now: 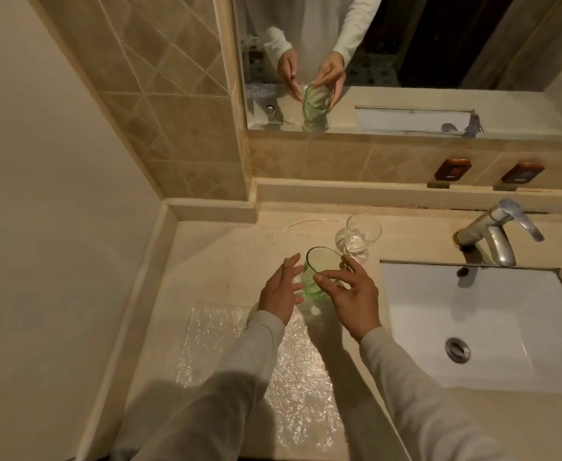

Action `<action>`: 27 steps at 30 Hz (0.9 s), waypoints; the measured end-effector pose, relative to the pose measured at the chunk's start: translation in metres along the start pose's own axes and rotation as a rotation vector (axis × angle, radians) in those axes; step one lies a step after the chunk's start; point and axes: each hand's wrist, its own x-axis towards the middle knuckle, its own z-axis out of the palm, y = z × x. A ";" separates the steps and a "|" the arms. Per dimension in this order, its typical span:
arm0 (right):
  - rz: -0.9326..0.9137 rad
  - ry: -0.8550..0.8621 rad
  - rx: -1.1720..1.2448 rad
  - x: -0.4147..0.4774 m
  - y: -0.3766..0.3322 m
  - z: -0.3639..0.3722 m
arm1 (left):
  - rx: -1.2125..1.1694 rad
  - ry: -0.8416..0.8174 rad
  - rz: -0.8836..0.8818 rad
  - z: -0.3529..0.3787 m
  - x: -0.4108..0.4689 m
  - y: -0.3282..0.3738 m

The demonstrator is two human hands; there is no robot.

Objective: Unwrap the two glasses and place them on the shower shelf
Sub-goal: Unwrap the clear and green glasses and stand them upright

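A green glass (319,264) stands tilted, bare of wrapping, on the beige counter (226,254) between my hands. My right hand (356,294) holds it, thumb across its front and fingers curled by the rim. Beside the glass's left side my left hand (278,294) has straight fingers, and I cannot tell whether they touch it. A clear glass (361,232) stands unwrapped just behind, towards the wall. A flat sheet of bubble wrap (213,344) lies on the counter under my forearms.
A white sink (489,321) is set into the counter to the right, with a metal faucet (495,231) behind it. A mirror (406,44) above the backsplash reflects my hands and the green glass. A tiled wall closes the left side.
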 end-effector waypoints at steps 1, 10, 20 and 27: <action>-0.015 0.008 -0.015 0.004 0.000 0.007 | -0.017 -0.015 -0.022 -0.001 0.004 0.002; -0.002 0.089 -0.030 0.038 -0.001 0.051 | -0.182 -0.066 -0.125 -0.008 0.051 0.008; 0.023 0.159 -0.027 0.075 0.003 0.070 | -0.122 -0.141 -0.160 -0.007 0.099 0.018; 0.076 0.151 0.004 0.093 0.002 0.075 | -0.042 -0.169 -0.198 -0.008 0.124 0.025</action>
